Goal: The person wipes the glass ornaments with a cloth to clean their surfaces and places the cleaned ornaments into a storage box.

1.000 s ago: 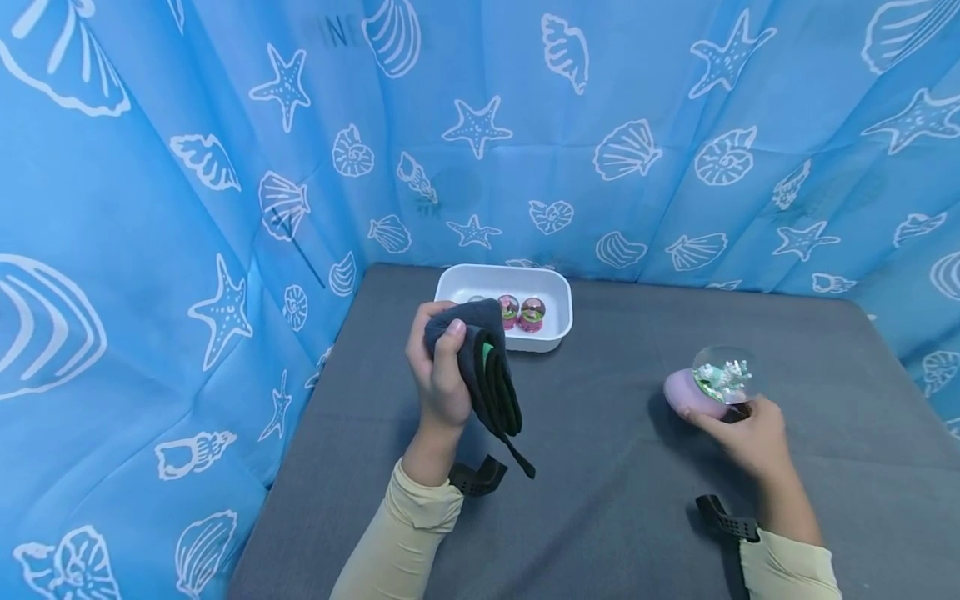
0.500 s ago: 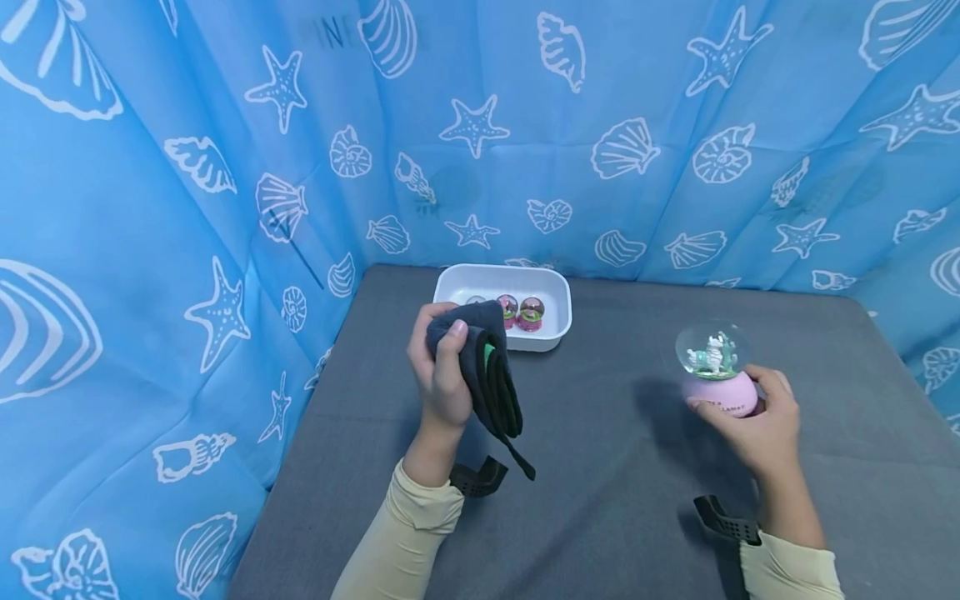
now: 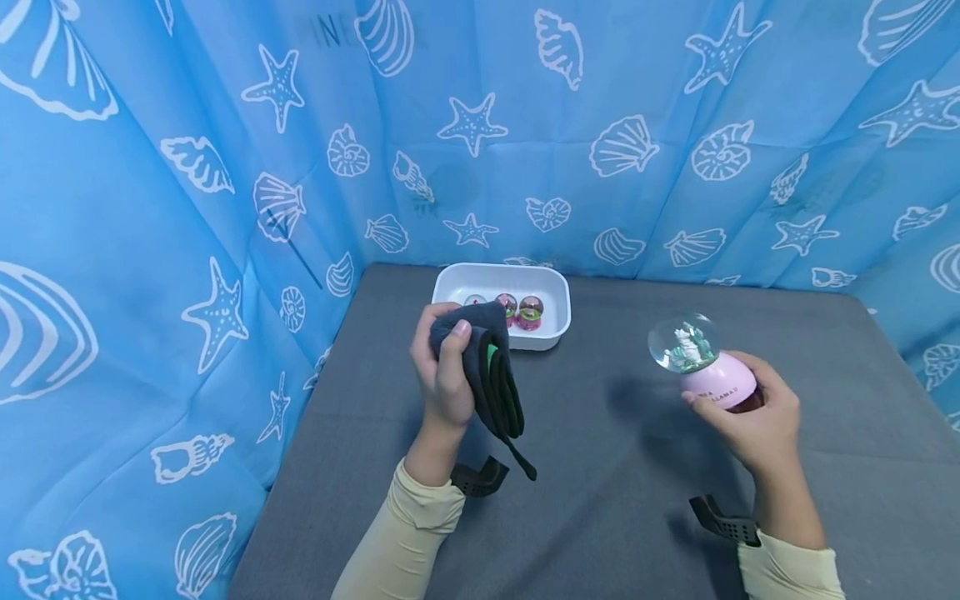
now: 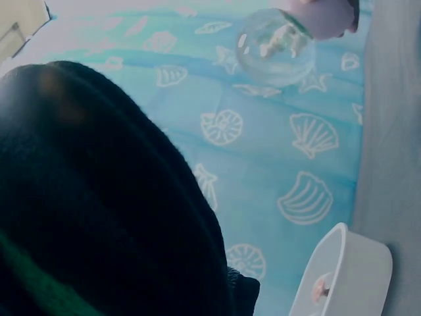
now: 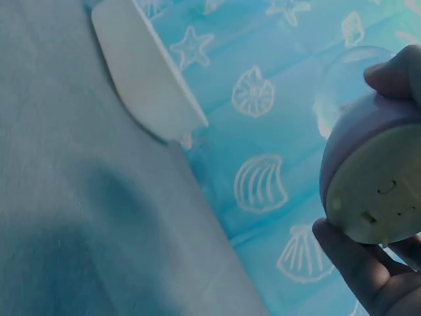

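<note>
A folded dark grey cloth [image 3: 480, 358] with a green patch inside its folds is gripped in my left hand [image 3: 444, 375], thumb on top. My right hand [image 3: 765, 417] holds a snow globe [image 3: 705, 367] by its pink base, raised over the table and tilted with the glass dome to the left. White and green figures show inside the dome. The right wrist view shows the pale underside [image 5: 378, 191] of the base, between thumb and fingers. In the left wrist view the cloth [image 4: 112, 197] fills the left side, and the globe [image 4: 276, 49] appears at the top.
A white tray [image 3: 551, 321] stands at the back of the grey table [image 3: 585, 467], holding small pink-based globes [image 3: 530, 312]; the cloth overlaps its front left. Behind hangs a blue curtain [image 3: 510, 183] with shell and starfish prints.
The snow globe has risen in my right hand and swung from dome-right, through upright, to dome-left. My left hand and the cloth stay nearly still.
</note>
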`<state>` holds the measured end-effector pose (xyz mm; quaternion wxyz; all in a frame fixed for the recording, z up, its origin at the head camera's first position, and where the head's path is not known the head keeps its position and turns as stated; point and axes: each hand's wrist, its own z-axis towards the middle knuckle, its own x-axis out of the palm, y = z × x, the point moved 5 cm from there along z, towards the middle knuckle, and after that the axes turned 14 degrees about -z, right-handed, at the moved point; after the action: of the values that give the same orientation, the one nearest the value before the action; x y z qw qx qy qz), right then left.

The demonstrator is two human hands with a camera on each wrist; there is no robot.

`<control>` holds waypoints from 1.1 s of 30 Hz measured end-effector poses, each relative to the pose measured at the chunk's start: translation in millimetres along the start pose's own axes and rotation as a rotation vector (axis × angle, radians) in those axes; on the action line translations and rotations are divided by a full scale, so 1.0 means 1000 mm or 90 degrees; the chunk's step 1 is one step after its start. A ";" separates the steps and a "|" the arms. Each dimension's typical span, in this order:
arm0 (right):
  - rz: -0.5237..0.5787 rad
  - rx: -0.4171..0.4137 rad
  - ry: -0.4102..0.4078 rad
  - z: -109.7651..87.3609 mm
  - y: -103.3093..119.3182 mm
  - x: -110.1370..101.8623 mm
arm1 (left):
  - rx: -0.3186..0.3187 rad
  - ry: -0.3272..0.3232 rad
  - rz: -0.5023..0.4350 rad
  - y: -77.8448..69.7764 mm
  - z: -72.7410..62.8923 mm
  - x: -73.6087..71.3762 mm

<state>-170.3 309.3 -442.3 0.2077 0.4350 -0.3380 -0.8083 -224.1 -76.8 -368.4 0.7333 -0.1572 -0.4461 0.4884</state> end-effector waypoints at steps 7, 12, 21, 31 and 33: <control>0.042 -0.101 0.023 0.002 0.035 -0.001 | -0.002 0.005 -0.006 0.001 0.001 0.002; 0.100 -0.192 0.035 0.004 0.060 0.000 | -0.010 0.002 -0.001 0.001 0.000 0.001; 0.233 -0.277 0.071 0.005 0.098 0.007 | -0.012 0.015 0.001 -0.001 -0.002 0.007; 0.328 -0.351 0.097 0.005 0.137 0.017 | -0.012 0.014 0.008 0.001 -0.004 0.005; 0.337 -0.363 0.106 0.005 0.143 0.018 | -0.010 0.014 0.011 0.001 -0.004 0.006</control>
<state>-177.8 201.5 -346.2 0.5483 0.3218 -0.1823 -0.7500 -220.6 -70.9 -368.3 0.7328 -0.1722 -0.4403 0.4893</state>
